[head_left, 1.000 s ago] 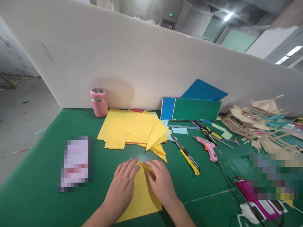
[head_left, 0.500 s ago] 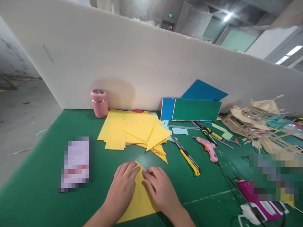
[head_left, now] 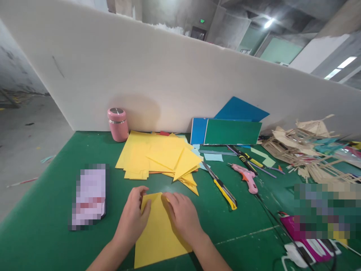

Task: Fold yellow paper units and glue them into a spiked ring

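A yellow sheet of paper [head_left: 160, 237] lies on the green table in front of me, its top right part covered by my right hand. My left hand [head_left: 134, 214] is at the sheet's upper left edge, thumb over the paper and apart from the curved fingers. With bent fingers together, my right hand [head_left: 183, 214] grips the top right part of the sheet; its thumb is hidden. Just beyond both hands is a pile of yellow paper [head_left: 158, 150], with some folded pieces on its right side.
Right of the pile lie a yellow utility knife [head_left: 224, 192] and a pink glue gun [head_left: 246, 177] with its cable. A pink flask [head_left: 117, 126] stands by the white partition [head_left: 126, 67]. Wooden stick models [head_left: 304, 146] fill the far right; a blurred phone [head_left: 90, 195] lies left.
My left hand has moved left from the sheet's top point to its left edge, its fingers spreading. The top left corner now shows. My right hand has shifted slightly left.
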`<state>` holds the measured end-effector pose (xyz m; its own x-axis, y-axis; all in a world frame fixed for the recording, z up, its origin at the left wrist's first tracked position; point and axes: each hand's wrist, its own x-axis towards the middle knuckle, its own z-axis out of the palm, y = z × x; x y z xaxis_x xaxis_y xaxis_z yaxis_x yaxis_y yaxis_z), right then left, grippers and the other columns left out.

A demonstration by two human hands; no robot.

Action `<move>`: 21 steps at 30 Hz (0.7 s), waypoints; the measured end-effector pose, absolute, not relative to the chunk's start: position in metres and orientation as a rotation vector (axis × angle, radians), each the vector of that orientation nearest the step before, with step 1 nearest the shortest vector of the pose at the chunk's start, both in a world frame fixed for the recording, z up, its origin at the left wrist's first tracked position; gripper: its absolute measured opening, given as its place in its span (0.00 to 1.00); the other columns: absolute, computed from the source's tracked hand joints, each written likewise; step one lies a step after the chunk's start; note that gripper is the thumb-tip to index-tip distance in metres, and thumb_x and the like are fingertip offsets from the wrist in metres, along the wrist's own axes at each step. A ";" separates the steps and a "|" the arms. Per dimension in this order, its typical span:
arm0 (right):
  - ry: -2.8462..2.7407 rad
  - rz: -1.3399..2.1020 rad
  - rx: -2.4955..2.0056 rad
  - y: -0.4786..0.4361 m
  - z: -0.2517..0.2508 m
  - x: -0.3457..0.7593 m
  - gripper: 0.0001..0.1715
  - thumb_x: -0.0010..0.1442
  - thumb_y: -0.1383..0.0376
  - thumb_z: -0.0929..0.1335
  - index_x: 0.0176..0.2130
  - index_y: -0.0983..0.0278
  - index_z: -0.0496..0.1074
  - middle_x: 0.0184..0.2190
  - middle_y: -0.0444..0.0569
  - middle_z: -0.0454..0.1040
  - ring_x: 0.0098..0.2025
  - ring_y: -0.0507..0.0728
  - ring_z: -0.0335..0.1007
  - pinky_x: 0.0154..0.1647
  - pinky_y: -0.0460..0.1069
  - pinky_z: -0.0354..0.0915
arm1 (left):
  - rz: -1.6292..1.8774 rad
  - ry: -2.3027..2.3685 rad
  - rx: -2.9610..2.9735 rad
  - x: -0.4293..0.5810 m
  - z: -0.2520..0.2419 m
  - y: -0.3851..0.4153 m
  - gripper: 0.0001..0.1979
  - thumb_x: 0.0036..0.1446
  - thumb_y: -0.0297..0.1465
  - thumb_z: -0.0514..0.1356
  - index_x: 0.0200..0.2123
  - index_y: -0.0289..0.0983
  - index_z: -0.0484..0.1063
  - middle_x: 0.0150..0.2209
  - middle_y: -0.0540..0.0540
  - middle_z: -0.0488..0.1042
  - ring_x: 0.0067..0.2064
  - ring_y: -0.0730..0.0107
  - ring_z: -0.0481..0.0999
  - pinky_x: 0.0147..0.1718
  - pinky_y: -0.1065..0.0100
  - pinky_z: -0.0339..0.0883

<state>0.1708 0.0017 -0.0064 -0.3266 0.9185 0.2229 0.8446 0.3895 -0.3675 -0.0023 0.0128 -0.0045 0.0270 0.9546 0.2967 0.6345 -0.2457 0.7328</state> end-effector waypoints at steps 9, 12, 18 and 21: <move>-2.412 0.147 -1.555 0.000 -0.004 0.172 0.23 0.59 0.75 0.60 0.51 0.59 0.67 0.30 0.47 0.66 0.32 0.57 0.60 0.29 0.50 0.48 | 0.983 1.605 1.770 -0.014 0.004 0.020 0.11 0.52 0.39 0.54 0.36 0.39 0.65 0.24 0.53 0.67 0.21 0.70 0.68 0.20 0.68 0.67; -2.406 0.126 -1.565 -0.002 -0.005 0.173 0.24 0.59 0.76 0.59 0.52 0.60 0.67 0.30 0.47 0.65 0.32 0.56 0.59 0.30 0.49 0.48 | 0.981 1.558 1.780 -0.013 0.002 0.020 0.08 0.51 0.36 0.54 0.35 0.39 0.66 0.23 0.53 0.69 0.22 0.70 0.69 0.21 0.68 0.67; -2.441 0.102 -1.574 -0.004 -0.005 0.175 0.27 0.59 0.78 0.59 0.54 0.58 0.67 0.28 0.48 0.64 0.31 0.56 0.58 0.28 0.49 0.47 | 0.976 1.439 1.929 -0.016 0.001 0.017 0.05 0.53 0.31 0.54 0.32 0.39 0.70 0.25 0.50 0.72 0.25 0.69 0.71 0.23 0.69 0.68; -2.435 0.105 -1.584 -0.005 -0.006 0.175 0.30 0.57 0.79 0.60 0.55 0.58 0.67 0.28 0.48 0.64 0.31 0.56 0.58 0.28 0.49 0.47 | 1.007 1.336 2.090 -0.018 -0.001 0.016 0.09 0.56 0.27 0.52 0.30 0.39 0.72 0.28 0.48 0.73 0.28 0.69 0.73 0.26 0.70 0.68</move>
